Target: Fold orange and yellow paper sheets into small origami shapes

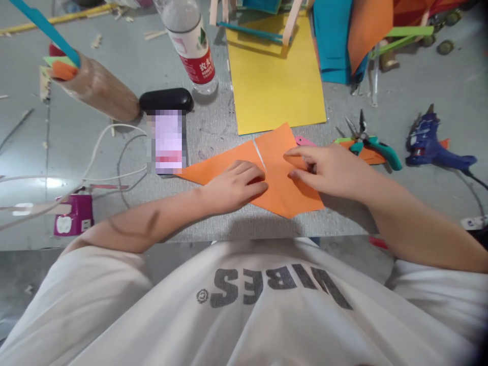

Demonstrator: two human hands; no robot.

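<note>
A sheet of orange paper (284, 195) with angular edges lies on the grey table in front of me. A narrow pale slit or gap (260, 154) runs down from its upper edge. My left hand (236, 186) rests palm down on the paper just below that slit, fingers slightly bent. At the paper's right side is my right hand (320, 166), its thumb and index finger apart and touching the sheet; its other fingers are curled and partly hidden. A pink-handled item (305, 141) shows partly behind the paper's upper right edge.
A phone (168, 145), black case (166, 100) and water bottle (194, 56) stand left of yellow paper (278, 86). Pliers (366, 140) and a blue glue gun (430, 142) lie right. A brown cylindrical holder (101, 86), purple charger (74, 214) and cables are at left.
</note>
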